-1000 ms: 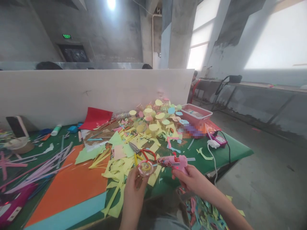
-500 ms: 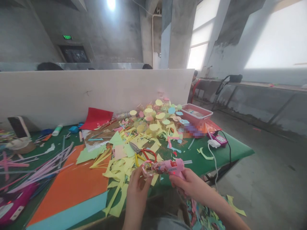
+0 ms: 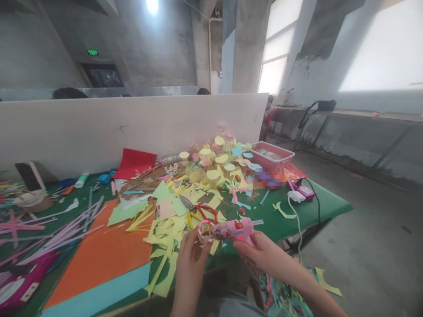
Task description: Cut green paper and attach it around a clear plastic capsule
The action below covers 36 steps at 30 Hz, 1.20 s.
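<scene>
My right hand grips a pink hot glue gun with a red light lit, its nozzle pointing left. My left hand holds a small round pink-rimmed paper cup up against the nozzle, fingers curled around it. Both hands hover over the near edge of the green table, above yellow paper scraps. Red-handled scissors lie just beyond the hands.
Orange and blue sheets lie at left beside pink straws. A heap of paper-topped cups and a pink tray stand at the back right. A white cord hangs off the table. A pale partition runs behind.
The glue gun's nozzle and the small cup came together; a second ago the cup sat to the left of the nozzle. Both hands shifted slightly.
</scene>
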Each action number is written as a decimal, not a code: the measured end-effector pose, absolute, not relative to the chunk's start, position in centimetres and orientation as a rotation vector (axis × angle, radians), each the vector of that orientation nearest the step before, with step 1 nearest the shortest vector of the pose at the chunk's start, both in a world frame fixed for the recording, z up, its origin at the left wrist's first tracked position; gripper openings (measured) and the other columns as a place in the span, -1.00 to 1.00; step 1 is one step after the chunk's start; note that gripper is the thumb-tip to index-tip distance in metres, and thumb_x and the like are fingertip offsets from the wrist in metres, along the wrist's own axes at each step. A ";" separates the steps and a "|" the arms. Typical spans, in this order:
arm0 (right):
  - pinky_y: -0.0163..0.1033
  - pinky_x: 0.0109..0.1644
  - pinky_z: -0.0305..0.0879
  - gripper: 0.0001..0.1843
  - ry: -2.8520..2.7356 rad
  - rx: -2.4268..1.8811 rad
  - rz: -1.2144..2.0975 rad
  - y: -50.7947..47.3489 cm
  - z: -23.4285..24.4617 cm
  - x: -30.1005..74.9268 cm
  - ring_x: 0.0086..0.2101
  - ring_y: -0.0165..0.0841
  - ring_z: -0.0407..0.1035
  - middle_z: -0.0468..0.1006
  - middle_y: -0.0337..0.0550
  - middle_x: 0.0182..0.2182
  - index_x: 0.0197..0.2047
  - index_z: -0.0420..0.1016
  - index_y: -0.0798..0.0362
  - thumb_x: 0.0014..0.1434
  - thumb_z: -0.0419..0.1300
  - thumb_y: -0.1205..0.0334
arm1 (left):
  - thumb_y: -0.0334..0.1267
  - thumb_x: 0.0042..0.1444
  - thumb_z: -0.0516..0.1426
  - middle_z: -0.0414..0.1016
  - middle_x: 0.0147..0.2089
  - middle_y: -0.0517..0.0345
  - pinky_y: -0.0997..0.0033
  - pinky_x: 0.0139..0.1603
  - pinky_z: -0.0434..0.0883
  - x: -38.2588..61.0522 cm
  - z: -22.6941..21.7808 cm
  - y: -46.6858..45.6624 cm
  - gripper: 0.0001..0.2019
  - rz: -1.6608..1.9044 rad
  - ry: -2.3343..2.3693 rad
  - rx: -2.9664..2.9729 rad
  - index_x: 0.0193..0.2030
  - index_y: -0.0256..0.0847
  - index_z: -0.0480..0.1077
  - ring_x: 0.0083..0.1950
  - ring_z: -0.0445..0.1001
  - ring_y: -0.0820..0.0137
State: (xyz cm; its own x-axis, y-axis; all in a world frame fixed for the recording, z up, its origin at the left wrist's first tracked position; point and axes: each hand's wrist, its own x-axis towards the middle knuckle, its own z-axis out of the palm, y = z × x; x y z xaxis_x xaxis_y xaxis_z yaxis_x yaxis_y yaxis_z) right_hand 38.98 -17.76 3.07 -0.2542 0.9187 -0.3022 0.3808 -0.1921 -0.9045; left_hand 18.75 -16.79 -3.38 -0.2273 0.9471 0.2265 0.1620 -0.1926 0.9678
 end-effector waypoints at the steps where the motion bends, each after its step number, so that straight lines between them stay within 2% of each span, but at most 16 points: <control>1: -0.37 -0.59 -0.02 -0.65 -1.590 -1.514 1.456 -17.7 3.0 39.0 -0.65 -0.48 0.18 0.29 -0.37 -0.69 -0.44 0.30 0.03 0.23 0.10 -0.05 | -0.04 0.00 0.26 0.47 -0.04 0.01 0.33 -0.08 0.54 18.8 -3.4 -16.8 -0.62 1.493 1.388 1.342 -0.06 -0.13 0.51 -0.03 0.54 0.24; 11: -0.37 -0.59 -0.03 -0.65 -1.601 -1.532 1.472 -17.7 3.1 39.0 -0.64 -0.48 0.17 0.28 -0.38 -0.69 -0.44 0.27 0.02 0.23 0.10 -0.06 | -0.06 0.03 0.26 0.45 0.03 -0.02 0.32 -0.02 0.53 18.5 -3.9 -16.8 -0.62 1.434 1.348 1.329 -0.02 -0.15 0.47 0.00 0.54 0.23; 17: -0.38 -0.58 0.01 -0.62 -1.588 -1.619 1.437 -18.0 3.5 39.0 -0.62 -0.47 0.21 0.34 -0.35 -0.68 -0.45 0.29 0.03 0.22 0.12 -0.08 | -0.08 0.00 0.28 0.48 0.00 -0.02 0.34 -0.13 0.56 18.6 -3.7 -16.8 -0.62 1.462 1.360 1.290 -0.04 -0.15 0.49 -0.07 0.58 0.23; 20: -0.39 -0.58 0.02 -0.64 -1.576 -1.564 1.468 -18.1 3.7 39.0 -0.63 -0.48 0.18 0.31 -0.36 -0.68 -0.43 0.33 0.05 0.22 0.12 -0.07 | -0.06 -0.02 0.28 0.49 -0.02 -0.01 0.33 -0.10 0.56 18.5 -3.6 -16.8 -0.62 1.458 1.369 1.287 -0.06 -0.16 0.49 -0.07 0.58 0.22; 27: -0.38 -0.59 0.05 -0.57 -1.528 -1.400 1.463 -17.4 3.4 39.1 -0.68 -0.49 0.14 0.26 -0.39 -0.69 -0.35 0.42 0.09 0.19 0.11 -0.15 | 0.01 -0.02 0.27 0.54 0.04 -0.05 0.26 -0.04 0.54 19.2 -3.5 -16.9 -0.48 1.497 1.371 1.108 0.05 -0.16 0.35 -0.02 0.58 0.21; 32: -0.38 -0.59 0.05 -0.58 -1.462 -1.452 1.417 -17.0 3.2 38.8 -0.69 -0.50 0.11 0.21 -0.41 -0.73 -0.43 0.36 0.07 0.20 0.11 -0.13 | -0.03 -0.03 0.27 0.56 -0.01 -0.03 0.30 -0.06 0.54 20.1 -2.9 -17.4 -0.57 1.551 1.333 1.085 -0.07 -0.17 0.34 -0.04 0.59 0.25; 36: -0.38 -0.60 0.03 -0.57 -1.452 -1.500 1.405 -17.0 2.9 38.7 -0.69 -0.50 0.12 0.22 -0.41 -0.72 -0.43 0.32 0.05 0.19 0.12 -0.16 | -0.01 -0.01 0.26 0.56 -0.01 -0.02 0.32 -0.09 0.55 20.5 -2.3 -17.7 -0.59 1.544 1.311 1.088 -0.08 -0.16 0.34 -0.08 0.60 0.25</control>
State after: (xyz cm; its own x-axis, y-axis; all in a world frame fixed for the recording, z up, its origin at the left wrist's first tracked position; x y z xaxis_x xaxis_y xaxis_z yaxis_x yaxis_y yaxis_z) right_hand 38.75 -16.98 2.87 -0.1671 0.9497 -0.2647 0.2960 -0.2078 -0.9323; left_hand 20.54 -17.73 -2.26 -0.2926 0.9506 0.1036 -0.0513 -0.1238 0.9910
